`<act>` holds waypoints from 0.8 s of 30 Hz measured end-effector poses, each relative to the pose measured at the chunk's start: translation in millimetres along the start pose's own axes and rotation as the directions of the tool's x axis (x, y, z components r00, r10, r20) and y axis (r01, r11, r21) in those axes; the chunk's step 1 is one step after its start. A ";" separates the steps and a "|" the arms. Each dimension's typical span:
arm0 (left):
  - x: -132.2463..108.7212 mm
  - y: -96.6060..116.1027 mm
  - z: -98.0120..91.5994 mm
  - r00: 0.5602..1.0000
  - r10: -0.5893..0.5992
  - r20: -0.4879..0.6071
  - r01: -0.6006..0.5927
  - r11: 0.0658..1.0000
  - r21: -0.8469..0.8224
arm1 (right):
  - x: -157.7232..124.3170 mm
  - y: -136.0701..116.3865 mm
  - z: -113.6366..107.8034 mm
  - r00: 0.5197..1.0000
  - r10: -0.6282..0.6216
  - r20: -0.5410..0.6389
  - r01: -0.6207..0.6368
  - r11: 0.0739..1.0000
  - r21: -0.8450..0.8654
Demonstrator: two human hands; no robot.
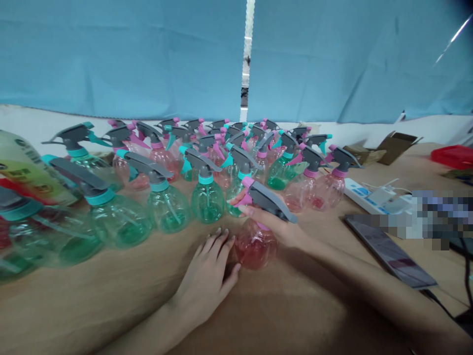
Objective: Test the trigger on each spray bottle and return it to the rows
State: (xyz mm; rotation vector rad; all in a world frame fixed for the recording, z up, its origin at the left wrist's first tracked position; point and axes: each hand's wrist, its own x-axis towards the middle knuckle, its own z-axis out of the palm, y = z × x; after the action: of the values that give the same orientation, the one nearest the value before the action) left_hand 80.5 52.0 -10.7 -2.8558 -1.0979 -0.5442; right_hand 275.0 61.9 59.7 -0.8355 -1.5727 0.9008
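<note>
Your right hand grasps a pink bottle, left hand free; beyond, a green bottle contains a tube.

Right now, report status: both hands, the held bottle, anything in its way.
Right hand gripping pink spray bottle near neck, bottle roughly upright. Left hand palm down beside it. Green spray bottles standing behind.

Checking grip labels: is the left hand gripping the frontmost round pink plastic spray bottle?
No, the right hand holds that spray bottle near its neck, while the left hand lies on the brown table.
</note>
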 end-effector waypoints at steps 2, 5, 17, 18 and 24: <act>-0.1 0.2 -0.2 1.000 0.002 -0.004 -0.002 1.000 -0.003 | -0.3 1.6 -0.1 1.000 0.002 0.000 -0.002 1.000 0.010; 0.0 0.7 -0.6 1.000 0.006 -0.001 -0.006 1.000 0.000 | -0.4 3.4 -0.1 1.000 0.011 0.004 -0.012 1.000 0.018; -0.3 0.1 0.4 1.000 0.006 0.003 -0.006 1.000 0.002 | 0.2 2.6 -0.4 1.000 -0.002 -0.005 0.001 1.000 -0.016; -0.1 0.3 0.1 1.000 0.006 0.008 -0.006 1.000 0.004 | 0.3 2.7 -0.2 1.000 -0.001 -0.006 0.001 1.000 -0.014; 0.6 1.5 -2.6 0.999 -0.001 0.047 0.000 1.000 0.023 | 1.1 2.5 0.2 1.000 -0.023 -0.008 0.023 1.000 -0.002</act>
State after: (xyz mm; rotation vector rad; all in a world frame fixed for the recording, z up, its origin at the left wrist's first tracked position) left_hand 81.2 50.9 -7.9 -2.8627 -1.1045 -0.4643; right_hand 274.8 64.1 58.1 -0.8197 -1.5738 0.8781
